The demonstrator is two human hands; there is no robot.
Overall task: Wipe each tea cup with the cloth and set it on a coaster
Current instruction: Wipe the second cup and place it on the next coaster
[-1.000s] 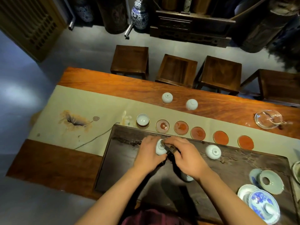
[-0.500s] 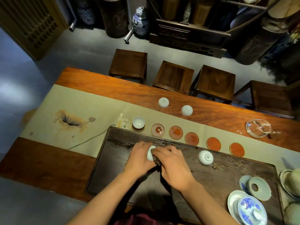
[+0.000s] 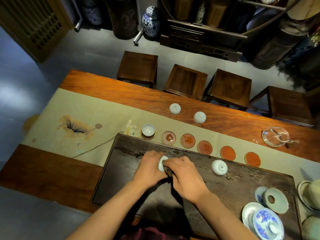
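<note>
My left hand grips a small white tea cup over the dark wooden tea tray. Pressed against that cup is a dark cloth, held by my right hand. One cup stands upright on the leftmost coaster. Several empty orange coasters run in a row to its right, along the tray's far edge. Another cup lies upside down on the tray to the right of my hands. Two more inverted cups rest on the table beyond the coasters.
A beige runner with a painted lotus covers the long wooden table. A glass pitcher sits at the far right. Lidded bowls, saucers and a blue-patterned lid crowd the tray's right end. Several wooden stools line the table's far side.
The view has tilted up a little, so the table sits lower in frame. My hands stay together on the cup, and the right hand has shifted the cloth against it.
</note>
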